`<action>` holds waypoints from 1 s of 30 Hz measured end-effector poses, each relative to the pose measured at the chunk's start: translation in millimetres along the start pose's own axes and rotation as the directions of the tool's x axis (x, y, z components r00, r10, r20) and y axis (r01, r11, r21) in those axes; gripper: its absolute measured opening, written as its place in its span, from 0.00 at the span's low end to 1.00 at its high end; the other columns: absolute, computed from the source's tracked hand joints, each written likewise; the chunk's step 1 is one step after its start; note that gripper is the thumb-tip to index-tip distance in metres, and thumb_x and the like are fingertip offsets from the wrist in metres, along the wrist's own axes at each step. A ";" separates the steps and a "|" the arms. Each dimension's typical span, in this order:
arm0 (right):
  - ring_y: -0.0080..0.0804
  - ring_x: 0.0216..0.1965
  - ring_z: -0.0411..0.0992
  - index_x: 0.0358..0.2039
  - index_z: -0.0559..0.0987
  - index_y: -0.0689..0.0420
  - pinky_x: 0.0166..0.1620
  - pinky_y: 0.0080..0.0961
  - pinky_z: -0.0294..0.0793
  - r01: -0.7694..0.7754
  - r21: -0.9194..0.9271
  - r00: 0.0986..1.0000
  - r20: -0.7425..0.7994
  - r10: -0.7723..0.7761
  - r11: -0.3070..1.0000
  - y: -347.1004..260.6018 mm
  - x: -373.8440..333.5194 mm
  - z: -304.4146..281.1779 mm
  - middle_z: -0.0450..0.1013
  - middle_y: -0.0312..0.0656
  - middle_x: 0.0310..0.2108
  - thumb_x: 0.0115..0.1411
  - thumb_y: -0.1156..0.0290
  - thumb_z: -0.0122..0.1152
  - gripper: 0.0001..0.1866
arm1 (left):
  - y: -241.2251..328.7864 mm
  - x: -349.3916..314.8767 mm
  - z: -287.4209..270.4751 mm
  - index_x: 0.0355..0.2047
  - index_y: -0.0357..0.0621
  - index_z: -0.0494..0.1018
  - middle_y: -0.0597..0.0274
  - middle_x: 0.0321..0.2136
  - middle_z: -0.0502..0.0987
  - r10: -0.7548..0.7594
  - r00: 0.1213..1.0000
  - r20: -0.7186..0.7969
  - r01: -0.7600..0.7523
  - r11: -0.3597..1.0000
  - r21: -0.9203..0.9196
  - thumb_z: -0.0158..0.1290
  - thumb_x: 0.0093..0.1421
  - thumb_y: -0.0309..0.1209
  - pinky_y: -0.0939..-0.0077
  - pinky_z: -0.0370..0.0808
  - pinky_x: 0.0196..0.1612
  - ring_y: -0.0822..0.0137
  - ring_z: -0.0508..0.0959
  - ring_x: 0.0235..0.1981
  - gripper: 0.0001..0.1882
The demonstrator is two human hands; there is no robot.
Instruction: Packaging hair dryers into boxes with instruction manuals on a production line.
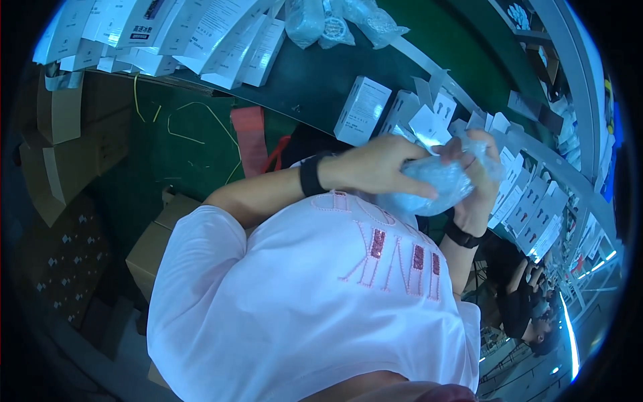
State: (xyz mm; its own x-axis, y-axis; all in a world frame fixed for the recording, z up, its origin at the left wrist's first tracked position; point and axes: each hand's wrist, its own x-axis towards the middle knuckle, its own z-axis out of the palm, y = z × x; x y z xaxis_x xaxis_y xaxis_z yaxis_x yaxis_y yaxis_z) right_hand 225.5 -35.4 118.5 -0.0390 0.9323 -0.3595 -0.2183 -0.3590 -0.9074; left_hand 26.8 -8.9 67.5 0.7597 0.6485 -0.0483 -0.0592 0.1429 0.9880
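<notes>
From the head view, holding a crumpled, translucent bubble-wrap bundle (429,186) in front of the chest, near the dark green tabletop (301,90). Clasped from one side by the bare left hand (378,164), with thumb laid along the plastic and most fingertips hidden. Clasped from the other side by the bare right hand (483,179), with fingers bent over the gathered upper part, somewhat blurred. Gripped narrowly in both cases, around or against the wrap; impossible to tell what lies inside.

Wearing a black band (310,176) on the left wrist, another black band (463,235) on the right, and a white short-sleeved T-shirt (295,295) with pink lettering.

Just beyond the hands, on the tabletop, next to a white rectangular carton (363,110) with small dark print, near white cartons with raised flaps (429,124). Farther off at upper left, packed close together: printed white cartons (221,33), beside clear bubble-wrapped pieces (335,30). Below the table edge, hanging down: a flat red strip (249,134). At far left, stacked: brown cardboard boxes (60,171). At far right, seen small: a person in dark clothing (514,305).
</notes>
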 end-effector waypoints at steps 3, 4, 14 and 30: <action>0.30 0.31 0.66 0.32 0.72 0.56 0.44 0.35 0.70 0.124 0.123 0.992 -0.030 -0.121 0.985 -24.1 -0.3 -45.2 0.65 0.37 0.28 0.55 0.66 0.60 0.09 | -35.1 -15.2 -32.4 0.46 0.31 0.73 0.42 0.40 0.77 -0.061 0.987 -0.147 0.119 0.897 0.426 0.60 0.49 0.53 0.66 0.73 0.46 0.50 0.77 0.43 0.37; 0.30 0.31 0.66 0.31 0.72 0.55 0.44 0.34 0.70 0.132 0.098 0.985 -0.127 -0.119 0.986 -33.3 -4.9 -60.8 0.64 0.37 0.28 0.56 0.66 0.59 0.08 | -39.6 -20.1 -47.2 0.48 0.28 0.71 0.40 0.41 0.76 -0.195 0.956 -0.219 0.287 0.782 0.554 0.59 0.48 0.57 0.65 0.73 0.47 0.49 0.77 0.44 0.41; 0.29 0.29 0.70 0.30 0.73 0.58 0.38 0.27 0.70 0.270 -0.226 0.939 -0.152 -0.308 0.936 -63.8 1.7 -72.5 0.71 0.43 0.37 0.54 0.70 0.65 0.09 | -158.7 15.8 -10.0 0.61 0.29 0.50 0.34 0.46 0.69 -0.284 0.679 -0.678 0.697 0.541 0.472 0.67 0.39 0.50 0.62 0.73 0.49 0.46 0.74 0.48 0.58; 0.48 0.39 0.76 0.60 0.66 0.57 0.44 0.37 0.74 -0.118 -0.992 0.992 -0.120 0.032 -0.035 12.1 27.6 -38.1 0.74 0.56 0.42 0.47 0.57 0.69 0.41 | -158.7 4.8 -16.3 0.57 0.33 0.54 0.35 0.45 0.71 -0.103 0.722 -0.684 0.523 0.728 0.443 0.66 0.45 0.41 0.56 0.75 0.44 0.39 0.76 0.40 0.46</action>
State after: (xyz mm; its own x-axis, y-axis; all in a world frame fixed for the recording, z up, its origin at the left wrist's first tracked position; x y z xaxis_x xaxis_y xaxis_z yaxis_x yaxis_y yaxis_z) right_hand 258.9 -15.7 89.3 0.0707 0.9084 -0.4121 0.9799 -0.1404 -0.1414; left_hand 29.3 -16.3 -91.9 0.1114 0.9651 -0.2370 0.6409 0.1125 0.7593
